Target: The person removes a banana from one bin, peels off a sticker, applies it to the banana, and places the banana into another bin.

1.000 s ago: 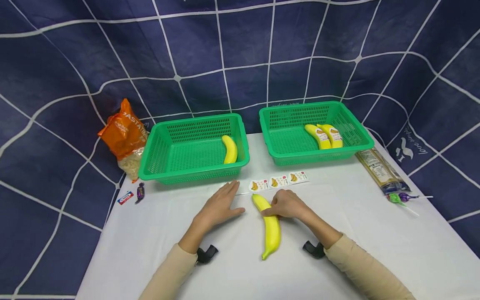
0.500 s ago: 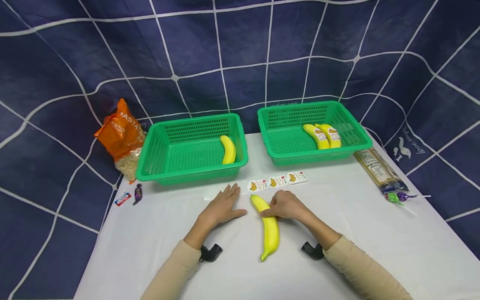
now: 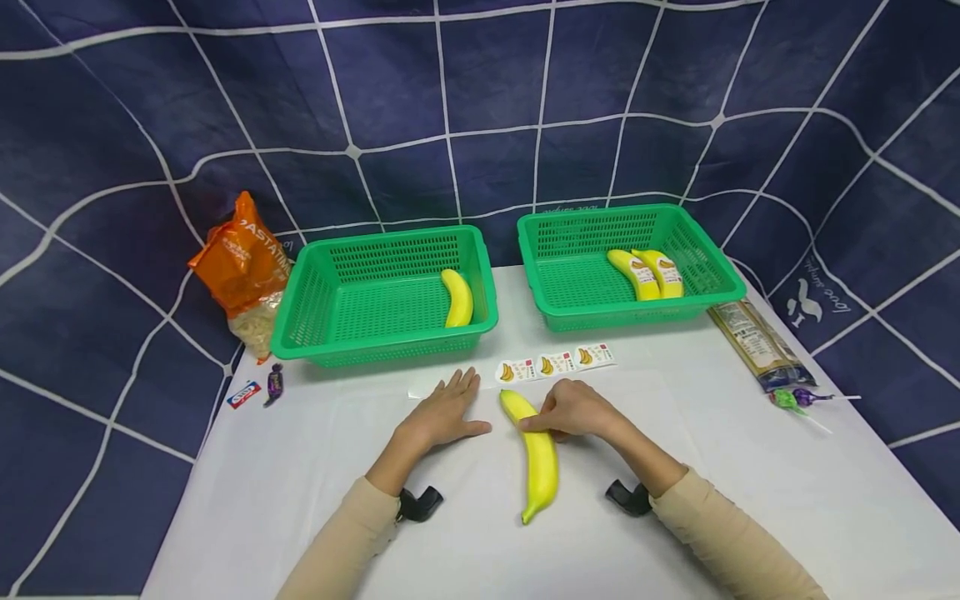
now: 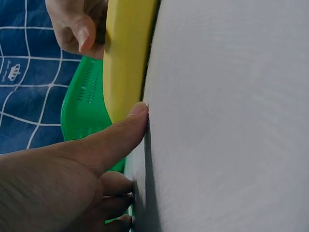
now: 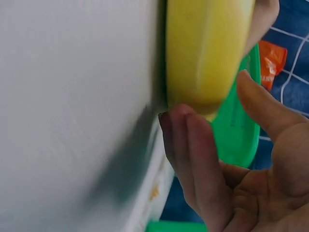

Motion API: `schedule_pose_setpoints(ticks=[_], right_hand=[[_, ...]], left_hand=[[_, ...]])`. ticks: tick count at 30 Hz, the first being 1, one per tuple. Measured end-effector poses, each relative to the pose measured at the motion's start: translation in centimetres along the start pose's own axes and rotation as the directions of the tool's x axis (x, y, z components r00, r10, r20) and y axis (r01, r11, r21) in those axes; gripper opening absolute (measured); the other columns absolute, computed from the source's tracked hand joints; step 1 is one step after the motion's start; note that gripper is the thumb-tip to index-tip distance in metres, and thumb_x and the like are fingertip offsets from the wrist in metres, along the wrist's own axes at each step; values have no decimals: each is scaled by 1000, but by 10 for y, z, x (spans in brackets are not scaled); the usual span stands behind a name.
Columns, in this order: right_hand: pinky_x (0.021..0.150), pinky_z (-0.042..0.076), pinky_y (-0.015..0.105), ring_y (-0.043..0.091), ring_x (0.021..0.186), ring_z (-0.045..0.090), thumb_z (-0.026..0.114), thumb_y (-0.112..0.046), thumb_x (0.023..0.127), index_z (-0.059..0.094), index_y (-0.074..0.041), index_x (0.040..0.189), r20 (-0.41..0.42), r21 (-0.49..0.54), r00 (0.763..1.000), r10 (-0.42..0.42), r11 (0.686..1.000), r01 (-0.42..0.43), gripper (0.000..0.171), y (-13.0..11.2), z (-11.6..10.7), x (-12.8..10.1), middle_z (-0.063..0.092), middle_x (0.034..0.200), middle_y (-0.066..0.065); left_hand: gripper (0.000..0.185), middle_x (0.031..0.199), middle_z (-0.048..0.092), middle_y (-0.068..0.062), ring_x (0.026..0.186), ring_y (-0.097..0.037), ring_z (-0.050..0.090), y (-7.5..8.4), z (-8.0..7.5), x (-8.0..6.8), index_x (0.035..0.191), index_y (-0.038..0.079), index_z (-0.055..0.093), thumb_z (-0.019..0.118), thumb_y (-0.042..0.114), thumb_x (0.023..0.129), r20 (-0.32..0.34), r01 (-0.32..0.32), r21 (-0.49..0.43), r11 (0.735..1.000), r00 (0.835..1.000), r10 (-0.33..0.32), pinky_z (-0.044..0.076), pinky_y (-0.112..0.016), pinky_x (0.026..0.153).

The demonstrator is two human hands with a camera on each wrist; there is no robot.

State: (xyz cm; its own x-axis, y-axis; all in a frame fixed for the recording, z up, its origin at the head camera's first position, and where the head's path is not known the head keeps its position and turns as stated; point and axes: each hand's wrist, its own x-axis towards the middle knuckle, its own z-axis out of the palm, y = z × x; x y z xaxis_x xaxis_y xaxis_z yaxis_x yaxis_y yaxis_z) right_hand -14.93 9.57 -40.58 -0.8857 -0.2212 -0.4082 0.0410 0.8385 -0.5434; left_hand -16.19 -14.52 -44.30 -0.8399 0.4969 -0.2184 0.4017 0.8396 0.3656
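Note:
A yellow banana [image 3: 542, 467] lies lengthwise on the white table in front of the person. With thumb and fingers, the right hand [image 3: 573, 408] grips its upper part; in the right wrist view the fingertips [image 5: 193, 121] meet its side. To its left, the left hand [image 3: 444, 414] lies palm down with fingers spread, holding nothing. Its thumb [image 4: 128, 128] points toward the banana in the left wrist view. Just beyond the hands runs a strip with three banana stickers [image 3: 555, 364], its clear backing reaching left near the left fingertips.
Behind stand two green baskets: the left basket [image 3: 390, 342] holds one plain banana [image 3: 459, 298], the right basket [image 3: 637, 313] two stickered bananas [image 3: 651, 275]. An orange bag [image 3: 246, 258] and wrapped candies [image 3: 274, 385] are at left; a flat packet [image 3: 757, 337] and lollipops [image 3: 798, 397] at right.
The left hand has settled slightly lower, its fingertips just short of the strip's backing. The right hand stays on the banana, which has barely moved.

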Motion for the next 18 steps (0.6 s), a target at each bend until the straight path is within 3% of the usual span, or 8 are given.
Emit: schedule_pose_setpoints(ticks=[5, 8, 11, 15, 18], right_hand=[[56, 42, 23, 10, 60, 54, 81, -40, 76, 74, -11, 79, -70, -16, 981, -181, 984, 180, 30, 1, -24, 8, 65, 66, -2], [64, 49, 24, 9, 70, 58, 82, -30, 76, 74, -5, 94, -89, -37, 938, -335, 942, 333, 32, -2, -36, 18, 69, 77, -2], [67, 50, 23, 8, 72, 59, 83, -25, 76, 73, -3, 100, -79, -92, 895, -440, 897, 433, 33, -8, -41, 31, 68, 78, -3], [68, 49, 22, 7, 74, 58, 83, -18, 77, 73, -4, 102, -51, -187, 856, -515, 847, 498, 31, -13, -38, 52, 70, 84, 0], [70, 50, 21, 8, 77, 59, 82, -13, 77, 72, -5, 105, -17, -231, 841, -541, 821, 523, 31, -15, -35, 66, 72, 93, 3]], left_hand=[[88, 163, 19, -14, 151, -32, 15, -1, 0, 0, 153, 0, 26, 62, 51, 91, 8, -2, 0, 1000, 1000, 2, 17, -48, 123], [89, 163, 18, -15, 151, -32, 15, 0, -2, -1, 152, -2, 25, 62, 51, 90, 9, 1, -2, 1000, 1000, -1, 17, -48, 123], [92, 163, 15, -17, 152, -30, 14, -1, -2, -1, 152, -3, 24, 63, 52, 89, 8, 13, -3, 1000, 1000, -13, 17, -47, 123], [95, 163, 14, -19, 152, -29, 15, -2, -1, -1, 152, -5, 23, 64, 52, 88, 2, 14, -11, 1000, 1000, -14, 18, -47, 123], [95, 162, 15, -19, 152, -29, 15, -2, 0, -2, 151, -6, 23, 65, 52, 88, 7, 10, -13, 1000, 1000, -10, 19, -47, 123]])
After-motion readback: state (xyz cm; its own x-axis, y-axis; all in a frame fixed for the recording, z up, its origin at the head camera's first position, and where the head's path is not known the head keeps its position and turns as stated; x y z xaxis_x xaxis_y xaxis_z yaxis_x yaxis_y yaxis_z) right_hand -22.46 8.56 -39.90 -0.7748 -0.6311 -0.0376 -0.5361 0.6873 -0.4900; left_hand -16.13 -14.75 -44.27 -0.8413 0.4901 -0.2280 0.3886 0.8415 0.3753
